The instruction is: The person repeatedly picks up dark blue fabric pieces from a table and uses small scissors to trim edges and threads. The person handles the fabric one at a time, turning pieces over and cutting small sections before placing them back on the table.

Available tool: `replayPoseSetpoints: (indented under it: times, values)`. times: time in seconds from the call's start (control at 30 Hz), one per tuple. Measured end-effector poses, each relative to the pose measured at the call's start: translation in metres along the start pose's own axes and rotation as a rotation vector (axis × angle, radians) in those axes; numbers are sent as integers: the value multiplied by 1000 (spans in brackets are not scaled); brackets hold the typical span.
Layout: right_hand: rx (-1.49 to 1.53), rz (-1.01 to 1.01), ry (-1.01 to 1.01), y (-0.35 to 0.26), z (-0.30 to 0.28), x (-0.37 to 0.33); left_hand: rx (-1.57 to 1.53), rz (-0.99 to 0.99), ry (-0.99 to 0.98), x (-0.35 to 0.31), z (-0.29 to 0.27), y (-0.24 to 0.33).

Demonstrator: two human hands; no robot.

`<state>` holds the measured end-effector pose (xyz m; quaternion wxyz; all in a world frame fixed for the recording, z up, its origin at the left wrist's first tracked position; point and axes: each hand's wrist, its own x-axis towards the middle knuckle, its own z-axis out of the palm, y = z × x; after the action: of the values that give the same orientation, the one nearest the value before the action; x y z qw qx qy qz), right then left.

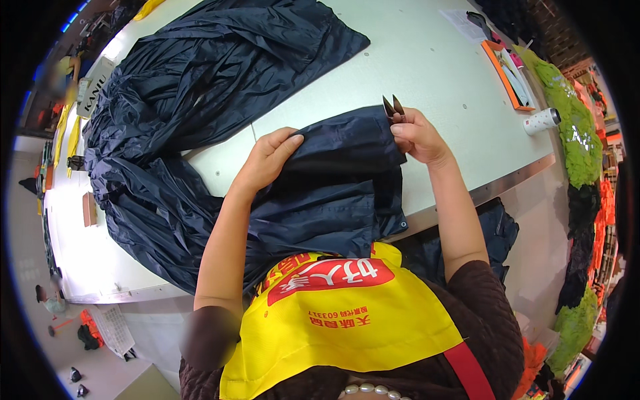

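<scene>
A navy blue garment (160, 87) of thin, shiny cloth lies crumpled over the table and hangs toward my lap. Its near end is a wide panel (320, 210) with a small round metal snap or eyelet at the corner. My left hand (270, 159) is closed on a folded flap (340, 143) of this cloth, thumb on top. At the flap's right end, my right hand (420, 138) holds dark thread snips (393, 107), their two pointed blades apart and aimed away from me. Its fingers also touch the cloth edge; whether they pinch it is hard to see.
The pale table (427, 67) has a metal front edge. At its right stand an orange tray (507, 77) of small items and a white cup (541, 121). More dark cloth (497, 233) lies below the edge. Green cloth (567, 120) is piled at far right.
</scene>
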<state>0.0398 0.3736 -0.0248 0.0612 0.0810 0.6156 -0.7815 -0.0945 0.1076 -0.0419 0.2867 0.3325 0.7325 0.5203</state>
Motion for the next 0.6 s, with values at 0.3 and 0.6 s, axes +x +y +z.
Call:
replayPoseSetpoints:
  times: [0.3,0.6]
  values:
    - [-13,-232,667,58,94,-12,149,374,397,-52,94,42]
    - [-278,-170,264,43,78,-44,22,291,291,-62,92,15]
